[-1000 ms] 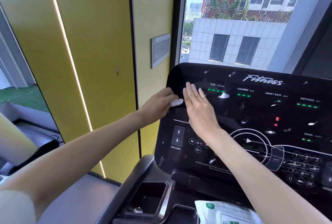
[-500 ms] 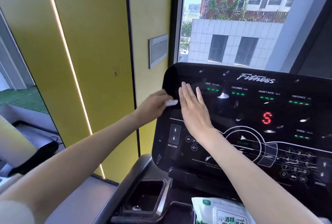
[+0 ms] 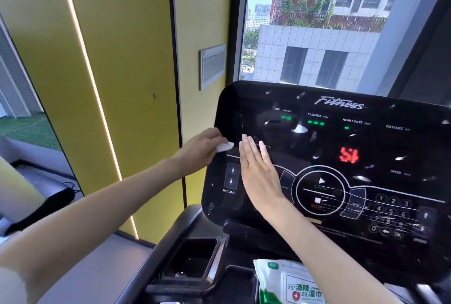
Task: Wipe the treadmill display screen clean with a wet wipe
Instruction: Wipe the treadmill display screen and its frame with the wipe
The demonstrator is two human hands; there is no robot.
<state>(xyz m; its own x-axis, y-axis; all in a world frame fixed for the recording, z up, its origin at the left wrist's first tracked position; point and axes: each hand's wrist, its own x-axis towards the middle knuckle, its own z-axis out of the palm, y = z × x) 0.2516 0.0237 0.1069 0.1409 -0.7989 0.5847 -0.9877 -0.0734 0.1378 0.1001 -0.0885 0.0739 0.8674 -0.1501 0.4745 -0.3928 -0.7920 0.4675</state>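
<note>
Blocked along left strip of display screen (image 3: 341,147) by flat right hand (image 3: 261,177), and at left rim by left hand (image 3: 200,151) pinching wet wipe (image 3: 224,147); found open across middle and right of panel; hemmed on left by yellow wall (image 3: 136,84); crowded below by cup holder (image 3: 195,252) and wipe pack (image 3: 285,284).

Left forearm (image 3: 109,201) and right forearm (image 3: 329,250), both bare from elbow to wrist. Left hand (image 3: 200,152) and right hand (image 3: 261,177), both uncovered; pale nails visible on the right fingers (image 3: 262,150). Blurred whitish sleeve edge (image 3: 11,286) at the left upper arm.
</note>
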